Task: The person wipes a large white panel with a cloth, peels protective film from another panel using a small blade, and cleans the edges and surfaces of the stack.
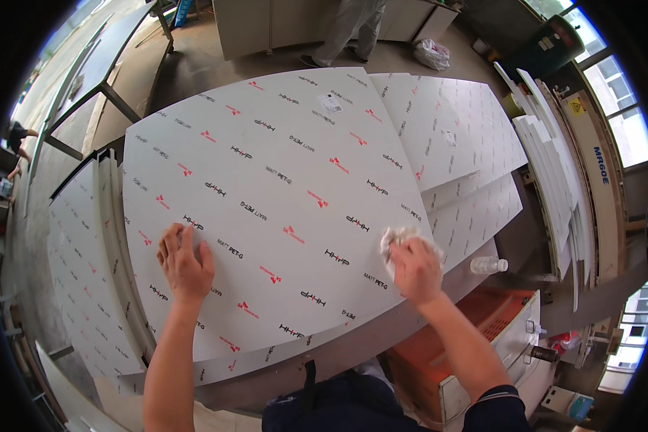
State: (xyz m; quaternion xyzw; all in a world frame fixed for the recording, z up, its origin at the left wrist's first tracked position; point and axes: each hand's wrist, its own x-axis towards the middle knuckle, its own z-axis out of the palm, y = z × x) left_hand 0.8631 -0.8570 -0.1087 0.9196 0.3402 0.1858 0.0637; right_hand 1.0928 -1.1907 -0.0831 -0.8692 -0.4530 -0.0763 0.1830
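At the far left, some figures (16, 137) were so small and blurred that I couldn't make out their work. The person's left hand (186, 263) rested on a big white panel (266, 173), fingers loosely spread, grasping nothing; I couldn't see under its palm. Beyond the panel, grey trouser legs (353, 32) were all that showed of someone standing there, the rest cut off. The right hand (417, 273) clutched a crumpled white cloth (397, 235) against the panel near its right edge, fingers hiding part of it. A clear bottle (488, 265) was near that hand, upright or lying, I couldn't tell.

As for the surface, more printed panels (83, 266) were layered on the left; slanting rows of black and red print crossed the big one, and other sheets (468, 129) lay overlapping to its right. Around it I saw a dark-framed table (111, 101) at left, grey floor (194, 54) beyond, an orange-topped machine (425, 360) at lower right, then pale boards (558, 169) and bright windows (630, 129).
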